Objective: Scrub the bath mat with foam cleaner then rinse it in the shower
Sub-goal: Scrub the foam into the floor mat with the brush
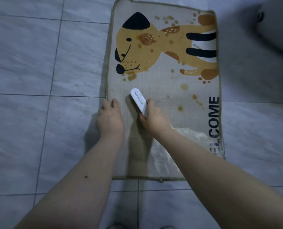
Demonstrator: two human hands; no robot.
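Bath mat (163, 90) is lying flat on the tiled floor (38, 63), dog print at the end far from both hands. Right hand (154, 119) is forming a closed grip around a white brush (139, 102), brush head pointing away from the wrist and lying on the mat. Left hand (110, 116) is pressing down just left of that grip, fingers fairly straight, fingertips at the mat's left edge, holding nothing. White foam (185, 134) is sitting just right of the right wrist, brown stains (184, 86) beyond the grip.
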